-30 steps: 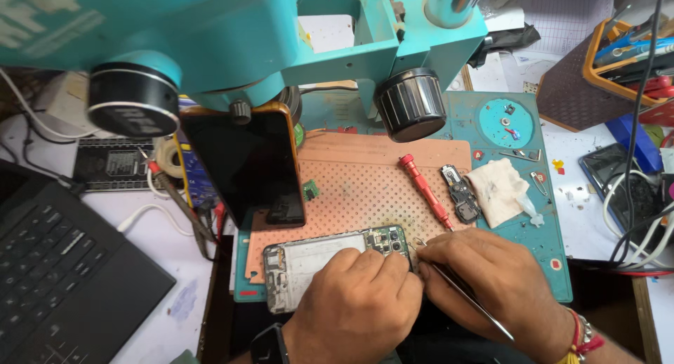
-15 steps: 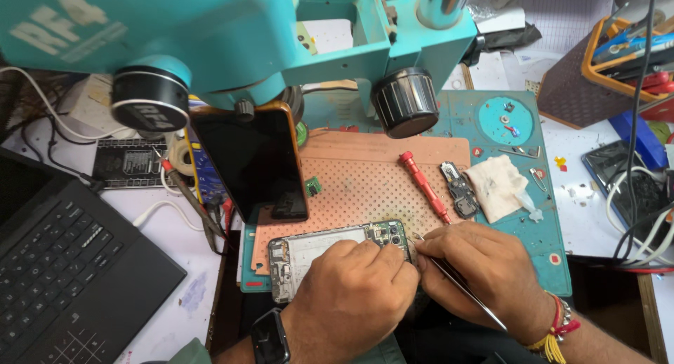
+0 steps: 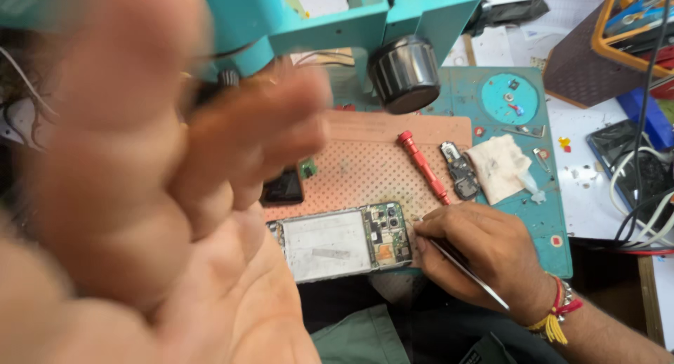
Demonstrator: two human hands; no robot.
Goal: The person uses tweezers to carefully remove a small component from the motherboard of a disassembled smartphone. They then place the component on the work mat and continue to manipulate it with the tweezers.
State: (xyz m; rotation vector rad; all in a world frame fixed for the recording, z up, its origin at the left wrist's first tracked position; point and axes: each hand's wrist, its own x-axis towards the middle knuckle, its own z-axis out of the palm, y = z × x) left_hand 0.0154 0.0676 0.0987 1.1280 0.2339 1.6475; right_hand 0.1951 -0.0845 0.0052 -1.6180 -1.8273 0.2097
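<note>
An opened phone (image 3: 344,241) lies on the orange perforated mat (image 3: 393,164), its circuit board exposed at the right end. My right hand (image 3: 484,255) rests beside that end, shut on thin metal tweezers (image 3: 467,273) whose tips sit at the phone's edge. My left hand (image 3: 161,195) is raised close to the camera, blurred, palm facing me with fingers spread and holding nothing. It hides the left part of the bench.
A teal microscope arm with a black knob (image 3: 404,73) hangs over the mat. A red screwdriver (image 3: 423,166), a small phone part (image 3: 460,171) and a white cloth (image 3: 500,167) lie on the right. Cables (image 3: 642,188) and an orange tray (image 3: 632,27) sit at far right.
My left hand has lifted off the phone and risen up in front of the camera. The right hand stays at the phone's right end with the tweezers.
</note>
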